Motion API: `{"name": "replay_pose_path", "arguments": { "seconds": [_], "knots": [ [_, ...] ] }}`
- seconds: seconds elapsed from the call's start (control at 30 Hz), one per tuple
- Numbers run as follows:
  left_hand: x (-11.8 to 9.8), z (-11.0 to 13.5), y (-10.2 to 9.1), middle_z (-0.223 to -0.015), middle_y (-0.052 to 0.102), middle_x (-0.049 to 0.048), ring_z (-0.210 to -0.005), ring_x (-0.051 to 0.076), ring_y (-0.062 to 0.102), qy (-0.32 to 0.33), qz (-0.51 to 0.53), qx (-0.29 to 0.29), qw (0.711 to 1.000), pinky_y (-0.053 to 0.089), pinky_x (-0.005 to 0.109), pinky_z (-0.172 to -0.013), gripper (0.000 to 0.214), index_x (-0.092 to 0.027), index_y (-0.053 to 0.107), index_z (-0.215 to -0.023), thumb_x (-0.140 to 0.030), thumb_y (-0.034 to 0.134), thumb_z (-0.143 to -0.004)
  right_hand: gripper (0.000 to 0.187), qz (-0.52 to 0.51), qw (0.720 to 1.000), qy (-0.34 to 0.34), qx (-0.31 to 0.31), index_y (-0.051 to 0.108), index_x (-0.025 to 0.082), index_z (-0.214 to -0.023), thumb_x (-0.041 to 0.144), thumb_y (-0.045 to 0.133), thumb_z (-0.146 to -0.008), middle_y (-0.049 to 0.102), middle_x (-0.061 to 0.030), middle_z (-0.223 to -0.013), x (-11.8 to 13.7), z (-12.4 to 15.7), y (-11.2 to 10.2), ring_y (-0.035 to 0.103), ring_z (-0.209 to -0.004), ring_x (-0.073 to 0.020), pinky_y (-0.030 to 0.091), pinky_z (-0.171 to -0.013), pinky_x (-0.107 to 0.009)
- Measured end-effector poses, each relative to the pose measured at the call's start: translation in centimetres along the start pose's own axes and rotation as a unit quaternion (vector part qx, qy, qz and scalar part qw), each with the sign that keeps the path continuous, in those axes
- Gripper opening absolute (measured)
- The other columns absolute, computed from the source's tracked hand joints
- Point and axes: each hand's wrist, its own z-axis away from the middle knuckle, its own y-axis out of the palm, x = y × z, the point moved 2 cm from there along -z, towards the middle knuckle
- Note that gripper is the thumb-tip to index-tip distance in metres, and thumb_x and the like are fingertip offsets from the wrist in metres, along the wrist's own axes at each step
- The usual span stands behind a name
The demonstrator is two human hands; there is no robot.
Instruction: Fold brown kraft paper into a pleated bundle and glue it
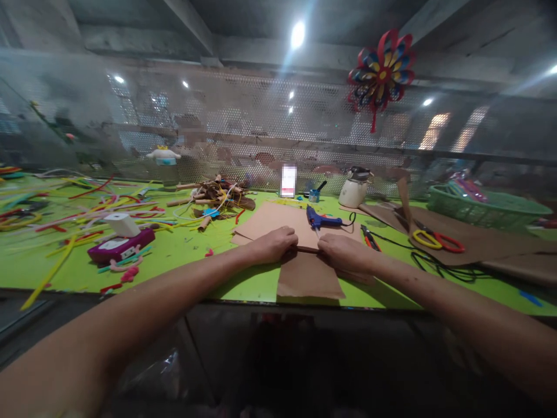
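Note:
Both hands grip the far edge of a brown kraft paper piece point(310, 278), where a narrow rolled or folded strip runs between them. My left hand point(278, 242) is closed on the strip's left end, its fingers curled. At the right end, my right hand point(342, 251) pinches the same paper, fingertips partly hidden. Under and behind them lie larger brown paper sheets point(276, 220). A blue glue gun point(324, 219) rests on these sheets just beyond my right hand, its nozzle pointing toward me.
Red-and-yellow scissors point(437, 240) and a black cord lie to the right, near a green basket point(487, 206). Red-black pliers or cutters point(369, 238) sit beside my right hand. Pipe cleaners and a purple box point(122, 247) cover the left. A phone point(288, 180) stands at the back.

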Motion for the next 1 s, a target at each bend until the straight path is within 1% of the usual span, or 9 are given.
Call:
{"name": "replay_pose_path", "arguments": {
  "seconds": [0.17,0.3,0.4,0.47,0.57,0.63,0.73,0.87,1.0],
  "knots": [
    [-0.5,0.2,-0.4,-0.08,0.051,0.0083,-0.077,0.018,0.045,0.045,-0.052,0.009,0.998,0.036,0.029,-0.071,0.017,-0.015,0.056,-0.076,-0.016,0.043,-0.086,0.013,0.018,0.999,-0.039,0.003,0.057,0.013,-0.085,0.016,0.045,-0.087,0.059,-0.0095,-0.082,1.5,0.5,-1.2,0.052,-0.077,-0.0189,0.034,-0.066,-0.028],
    [-0.8,0.4,-0.6,-0.079,0.053,0.0094,-0.078,0.019,0.047,0.055,-0.066,0.011,0.996,0.037,0.03,-0.073,0.018,-0.015,0.059,-0.076,-0.015,0.043,-0.085,0.014,0.03,0.999,-0.029,0.002,0.058,0.013,-0.087,0.016,0.044,-0.088,0.059,-0.0117,-0.082,2.0,0.6,-1.3,0.052,-0.079,-0.021,0.036,-0.066,-0.029],
    [-0.6,0.3,-0.6,-0.08,0.056,0.009,-0.079,0.018,0.05,0.013,-0.023,0.004,1.0,0.039,0.027,-0.073,0.016,-0.014,0.062,-0.076,-0.014,0.047,-0.08,0.016,0.053,0.998,-0.026,0.003,0.058,0.012,-0.087,0.017,0.043,-0.089,0.059,-0.0124,-0.083,1.9,0.5,-0.6,0.051,-0.081,-0.0218,0.035,-0.066,-0.03],
    [-0.2,-0.1,-0.6,-0.08,0.059,0.0075,-0.077,0.016,0.052,-0.043,0.043,0.003,0.998,0.039,0.025,-0.071,0.016,-0.014,0.064,-0.076,-0.015,0.048,-0.078,0.016,0.063,0.998,-0.025,0.0,0.058,0.012,-0.086,0.017,0.043,-0.089,0.059,-0.0119,-0.082,1.8,0.5,-0.3,0.051,-0.08,-0.0216,0.035,-0.065,-0.03],
    [0.7,-0.8,-0.6,-0.067,0.059,0.0033,-0.061,0.012,0.049,-0.164,0.153,0.025,0.974,0.038,0.023,-0.06,0.026,-0.012,0.064,-0.072,-0.026,0.045,-0.081,0.013,0.062,0.998,-0.022,-0.02,0.057,0.013,-0.085,0.015,0.044,-0.086,0.058,-0.0107,-0.082,1.9,0.4,-0.4,0.049,-0.078,-0.0206,0.033,-0.063,-0.029],
    [1.3,-1.1,-0.6,-0.061,0.056,0.0006,-0.056,0.011,0.045,-0.211,0.201,0.021,0.956,0.035,0.022,-0.056,0.032,-0.011,0.062,-0.07,-0.034,0.043,-0.083,0.01,0.057,0.997,-0.015,-0.048,0.056,0.013,-0.083,0.014,0.046,-0.083,0.057,-0.0101,-0.083,2.1,0.2,-0.8,0.048,-0.077,-0.0201,0.032,-0.063,-0.03],
    [2.1,-1.2,-0.7,-0.06,0.051,-0.0017,-0.057,0.01,0.042,-0.216,0.246,0.007,0.945,0.033,0.021,-0.055,0.033,-0.012,0.058,-0.067,-0.039,0.045,-0.082,0.009,0.048,0.994,0.01,-0.095,0.055,0.013,-0.082,0.013,0.046,-0.08,0.055,-0.0099,-0.081,2.3,-0.4,-1.2,0.047,-0.075,-0.0197,0.031,-0.063,-0.03],
    [2.8,-0.5,-0.4,-0.054,0.045,-0.0026,-0.05,0.009,0.037,-0.247,0.28,0.058,0.926,0.031,0.022,-0.051,0.042,-0.014,0.051,-0.06,-0.046,0.04,-0.084,0.009,0.034,0.991,0.032,-0.125,0.055,0.012,-0.079,0.012,0.046,-0.079,0.055,-0.0103,-0.079,2.3,-1.2,-0.6,0.046,-0.072,-0.0193,0.03,-0.061,-0.03],
    [3.0,-0.1,-0.1,-0.06,0.053,0.0001,-0.055,0.011,0.043,-0.237,0.243,0.053,0.939,0.034,0.023,-0.055,0.032,-0.014,0.057,-0.066,-0.037,0.043,-0.083,0.011,-0.007,0.986,0.075,-0.152,0.059,0.013,-0.078,0.017,0.049,-0.08,0.056,-0.0099,-0.079,1.9,-1.4,-0.3,0.048,-0.073,-0.0193,0.033,-0.063,-0.03]
  ]
}}
